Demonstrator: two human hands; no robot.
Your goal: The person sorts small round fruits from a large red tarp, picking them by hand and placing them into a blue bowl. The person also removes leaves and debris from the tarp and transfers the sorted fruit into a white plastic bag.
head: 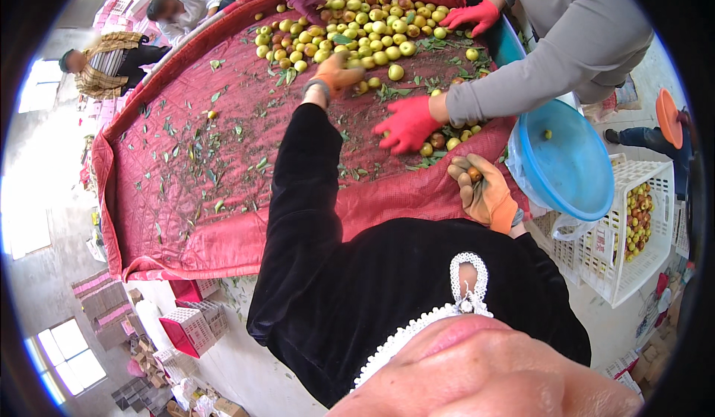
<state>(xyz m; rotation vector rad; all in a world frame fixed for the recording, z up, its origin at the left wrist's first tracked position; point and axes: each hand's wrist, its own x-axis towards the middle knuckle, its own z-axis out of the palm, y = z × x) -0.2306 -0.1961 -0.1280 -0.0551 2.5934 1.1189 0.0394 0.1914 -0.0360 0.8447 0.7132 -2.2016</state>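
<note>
My left hand point(337, 76), in an orange work glove, reaches to the near edge of a heap of green and reddish jujube-like fruits point(357, 31) on a red quilted cloth point(223, 138). Its fingertips are blurred among the fruits, and its grip cannot be made out. My right hand point(483, 193), gloved in orange with grey-brown fingers, is turned palm up over the cloth's near right edge. A small brown-red fruit point(474, 174) is held in its fingers. Loose leaves point(209, 174) and dark debris lie scattered over the cloth.
A co-worker's red-gloved hands point(410, 125) work just ahead of my right hand; another person's purple-gloved hand point(304, 2) is at the far side. At right stand a blue plastic basin point(567, 160) with a small fruit and a white crate point(625, 283) of fruits. The cloth has a raised rim.
</note>
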